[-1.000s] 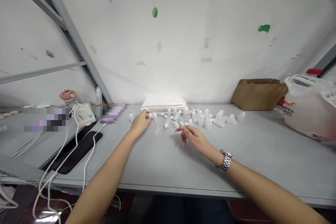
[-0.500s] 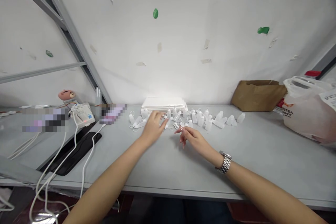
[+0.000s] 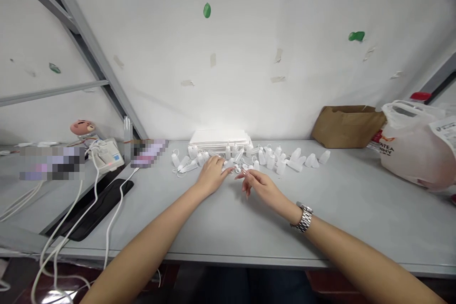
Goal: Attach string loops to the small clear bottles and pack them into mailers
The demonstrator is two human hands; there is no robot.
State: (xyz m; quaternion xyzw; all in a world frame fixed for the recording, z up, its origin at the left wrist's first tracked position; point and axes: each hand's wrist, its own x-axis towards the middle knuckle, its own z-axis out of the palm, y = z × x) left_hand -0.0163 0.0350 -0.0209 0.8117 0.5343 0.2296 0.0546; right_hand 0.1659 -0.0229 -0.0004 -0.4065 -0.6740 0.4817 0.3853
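Note:
Several small translucent white bottles [image 3: 270, 161] stand and lie in a loose row on the grey table [image 3: 228, 228]. My left hand [image 3: 213, 174] is at the near edge of the row, fingers apart over the small parts, its thumb pointing right; nothing shows in its grip. To the right of it is my right hand [image 3: 255, 182], thumb and forefinger pinched beside small white ring-like caps [image 3: 238, 169]. Whatever the pinch holds is too small to name. Behind the bottles lies a stack of white sheets or flat boxes [image 3: 220, 137].
At the right are a brown paper bag [image 3: 347, 128] and a white plastic bag [image 3: 413, 152]. On the left lie a white power adapter [image 3: 109, 156], a black pouch [image 3: 101, 211], a blurred phone-like item [image 3: 147, 153] and white cables [image 3: 121, 199]. A pale wall rises behind.
My left hand has moved slightly right and down, its thumb now nearer my right fingertips. My right hand is almost where it was. The view has shifted slightly.

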